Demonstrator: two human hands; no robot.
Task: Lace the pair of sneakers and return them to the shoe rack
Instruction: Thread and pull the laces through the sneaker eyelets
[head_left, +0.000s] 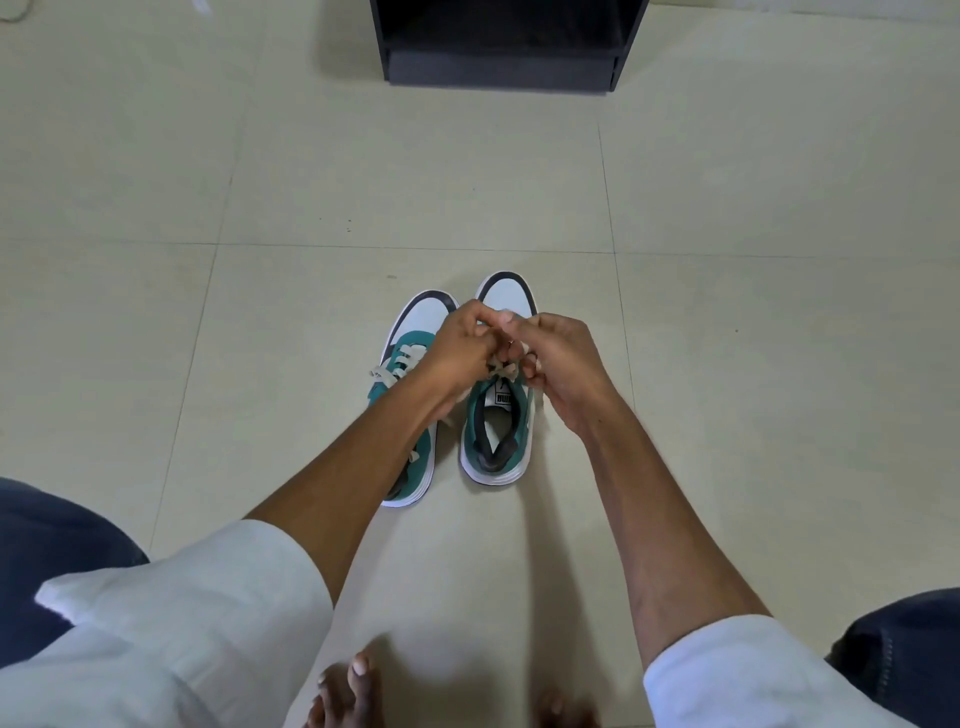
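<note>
The pale tiled floor (260, 208) carries everything; well beyond the grip stands the black shoe rack (501, 67). Just left of the grip sits the left sneaker (410, 332), teal and white, its lace already threaded. Directly under the grip is the right sneaker (498, 431), heel toward the person. The left hand (462, 353) and right hand (558, 364) meet above its tongue, each grip closed, fingers pinched on the cream lace (504, 369) of that right sneaker
</note>
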